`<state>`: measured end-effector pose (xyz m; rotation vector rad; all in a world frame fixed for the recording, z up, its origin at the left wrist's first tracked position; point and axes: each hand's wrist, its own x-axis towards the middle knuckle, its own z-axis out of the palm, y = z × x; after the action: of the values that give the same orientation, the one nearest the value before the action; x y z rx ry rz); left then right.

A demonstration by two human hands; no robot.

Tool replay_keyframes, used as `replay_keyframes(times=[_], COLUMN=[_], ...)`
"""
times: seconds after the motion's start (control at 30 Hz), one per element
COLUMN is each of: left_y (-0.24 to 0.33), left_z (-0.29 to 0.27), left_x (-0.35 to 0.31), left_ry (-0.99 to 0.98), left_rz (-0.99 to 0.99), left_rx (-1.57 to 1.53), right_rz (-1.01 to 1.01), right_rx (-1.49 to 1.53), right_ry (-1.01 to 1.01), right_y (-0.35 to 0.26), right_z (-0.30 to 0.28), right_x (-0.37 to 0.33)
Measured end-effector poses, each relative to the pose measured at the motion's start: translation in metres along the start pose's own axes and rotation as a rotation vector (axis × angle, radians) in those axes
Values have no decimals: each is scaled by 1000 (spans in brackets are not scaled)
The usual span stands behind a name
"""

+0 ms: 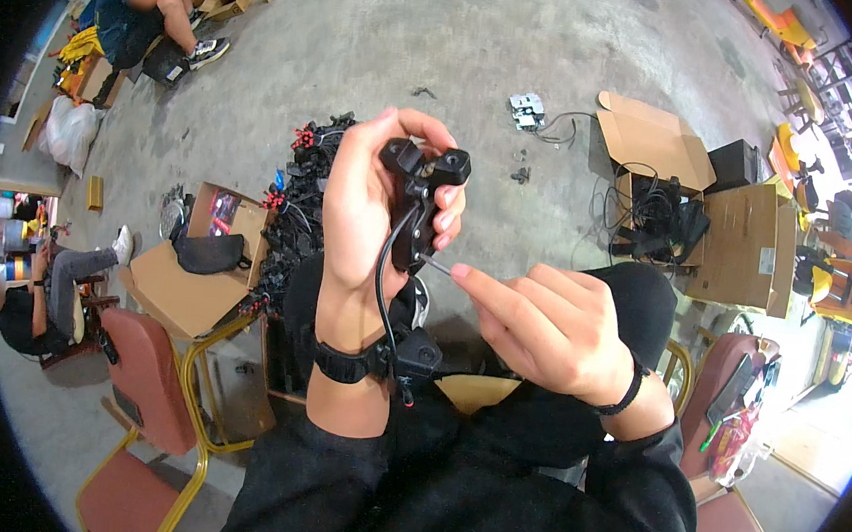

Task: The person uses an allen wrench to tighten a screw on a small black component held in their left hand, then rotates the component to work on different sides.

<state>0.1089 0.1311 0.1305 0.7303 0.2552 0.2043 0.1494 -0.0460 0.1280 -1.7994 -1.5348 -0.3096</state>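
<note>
My left hand (pixel 360 192) is wrapped round a black plastic device (pixel 411 227) with two blocky heads at its top and small screws along its body. A black cable (pixel 382 293) runs from it down past my wrist, ending in a red-tipped connector. Beside the black strap on my left wrist is a small black block (pixel 420 355); whether it is fixed to the strap, I cannot tell. Pinched in my right hand (pixel 550 324) is a thin metal rod-like tool (pixel 436 264), its tip at a screw low on the device. The tool's handle end is hidden by my fingers.
On the floor to the left lies a heap of black parts (pixel 297 198), beside an open cardboard box (pixel 182 289) with a black pouch. Right of me, another open box (pixel 653 203) holds black cables. Chairs (pixel 147 375) flank me. Two people (pixel 133 8) sit at the left.
</note>
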Motion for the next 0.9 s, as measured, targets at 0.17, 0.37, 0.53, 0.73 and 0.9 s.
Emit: replay_keyframes(times=[0.17,0.37,0.53,0.73,0.9], left_y=[5,3,3,2,1], left_z=[-2,-4,-4,-2,-3], left_x=[0,0,-1,-1,0], left_ry=[32,52,87,122,116], left_rz=[-12,-44,-42,-34,-42], left_rx=[-7,-72,-73,-55,-57], right_rz=[-96,-109,-121,-114,-104], right_rx=[-56,-95,-107,-145,-141], right_ry=[-63,-79,-66,-92,-69], right_y=[2,1,3,0,2], right_z=[-3,-4,-2,-4,-3], right_x=[1,0,1,0,0])
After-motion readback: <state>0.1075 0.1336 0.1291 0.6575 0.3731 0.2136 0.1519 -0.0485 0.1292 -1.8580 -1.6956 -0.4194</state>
